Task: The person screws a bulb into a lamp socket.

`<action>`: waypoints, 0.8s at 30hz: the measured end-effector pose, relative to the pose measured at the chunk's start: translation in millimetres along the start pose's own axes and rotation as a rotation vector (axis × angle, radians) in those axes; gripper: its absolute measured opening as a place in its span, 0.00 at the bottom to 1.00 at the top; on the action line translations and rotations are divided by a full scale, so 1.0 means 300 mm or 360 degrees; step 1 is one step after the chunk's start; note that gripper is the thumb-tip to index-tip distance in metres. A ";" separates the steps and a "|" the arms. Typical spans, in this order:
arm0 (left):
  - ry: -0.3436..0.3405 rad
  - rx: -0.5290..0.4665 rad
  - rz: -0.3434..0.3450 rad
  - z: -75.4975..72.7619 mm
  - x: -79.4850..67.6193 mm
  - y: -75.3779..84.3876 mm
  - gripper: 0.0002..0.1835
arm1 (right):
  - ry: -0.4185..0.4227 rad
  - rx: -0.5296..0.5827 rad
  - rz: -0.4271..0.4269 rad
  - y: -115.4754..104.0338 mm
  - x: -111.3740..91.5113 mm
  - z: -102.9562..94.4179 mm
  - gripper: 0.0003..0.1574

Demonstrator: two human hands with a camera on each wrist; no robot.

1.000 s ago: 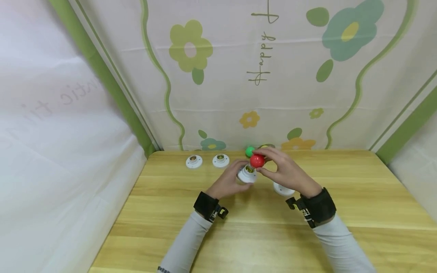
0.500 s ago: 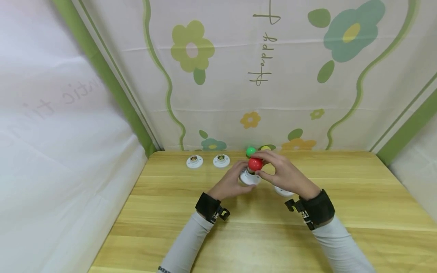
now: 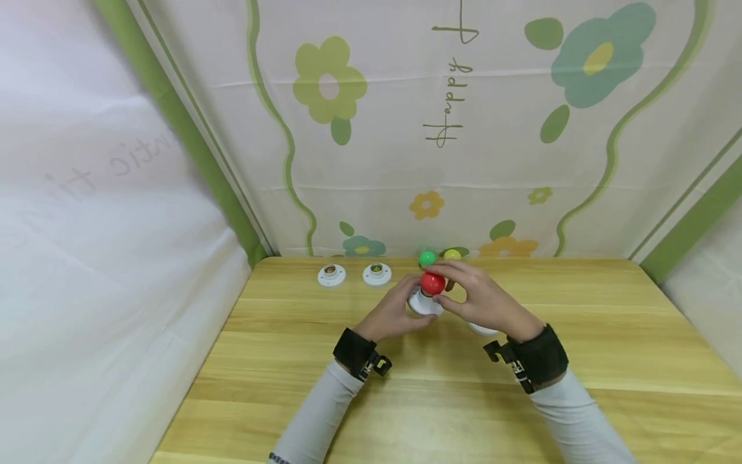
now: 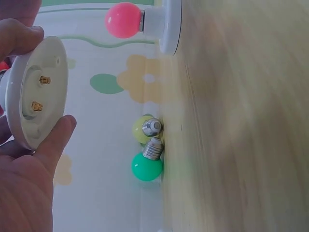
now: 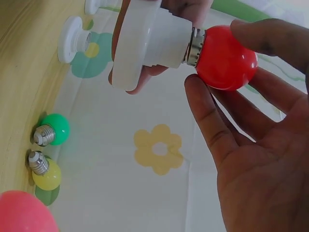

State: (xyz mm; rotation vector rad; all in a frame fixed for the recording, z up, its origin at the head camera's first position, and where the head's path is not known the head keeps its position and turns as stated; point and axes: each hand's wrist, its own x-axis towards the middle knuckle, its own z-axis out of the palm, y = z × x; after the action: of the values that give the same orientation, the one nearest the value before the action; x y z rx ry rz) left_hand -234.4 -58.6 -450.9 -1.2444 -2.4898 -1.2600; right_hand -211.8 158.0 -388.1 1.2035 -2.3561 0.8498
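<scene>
My left hand point(image 3: 390, 316) grips a white lamp holder point(image 3: 425, 304) by its round base, lifted off the table. Two brass contacts show on the holder's underside point(image 4: 49, 92) in the left wrist view. A red bulb point(image 5: 227, 58) is pinched between the thumb and fingers of my right hand point(image 3: 493, 299). The bulb's metal screw base sits at the holder's mouth, with part of its thread showing in the right wrist view. Another white holder point(image 4: 170, 26), bearing a pinkish-red bulb point(image 4: 123, 20), stands on the table; my right hand mostly hides it in the head view.
A green bulb point(image 3: 427, 258) and a yellow bulb point(image 3: 452, 255) lie at the table's back edge by the flowered curtain point(image 3: 377, 161). To the left, two white holders point(image 3: 331, 275) stand without bulbs. Wooden table point(image 3: 429, 399) extends in front.
My right hand has brought the red bulb down and slightly left, from above the holder to its mouth. The holder has tipped more upright in my left hand.
</scene>
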 end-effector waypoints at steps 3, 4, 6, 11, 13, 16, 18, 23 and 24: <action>0.0001 -0.0010 0.0016 0.002 -0.001 0.002 0.41 | 0.0020 0.0004 -0.0029 -0.003 -0.002 0.000 0.35; 0.0001 -0.0014 0.0022 0.002 -0.001 0.003 0.41 | 0.0027 0.0006 -0.0034 -0.003 -0.002 0.000 0.35; 0.0003 -0.0016 0.0027 0.003 -0.001 0.005 0.42 | 0.0038 0.0009 -0.0038 -0.003 -0.003 0.001 0.35; 0.0009 0.0013 0.0067 0.005 -0.001 0.007 0.41 | 0.0051 0.0011 -0.0011 -0.002 -0.004 0.005 0.33; 0.0010 0.0027 0.0095 0.007 0.000 0.009 0.41 | 0.0053 0.0010 0.0011 -0.001 -0.004 0.007 0.32; 0.0006 0.0037 0.0128 0.008 0.002 0.013 0.41 | 0.0048 0.0008 0.0040 0.000 -0.005 0.006 0.31; 0.0008 0.0042 0.0138 0.010 0.002 0.014 0.41 | 0.0039 0.0017 0.0049 -0.001 -0.004 0.004 0.32; 0.0018 0.0040 0.0142 0.012 0.003 0.012 0.41 | -0.0005 0.0049 0.0036 -0.004 -0.003 -0.001 0.40; 0.0019 0.0036 0.0144 0.013 0.003 0.012 0.41 | -0.0015 0.0058 0.0025 -0.004 -0.003 -0.002 0.41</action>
State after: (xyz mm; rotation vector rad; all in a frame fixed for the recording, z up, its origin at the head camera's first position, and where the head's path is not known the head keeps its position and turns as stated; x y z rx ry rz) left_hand -231.5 -54.1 -450.9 -1.3240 -2.4029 -1.2108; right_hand -210.5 158.3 -387.8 1.2072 -2.3705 0.8978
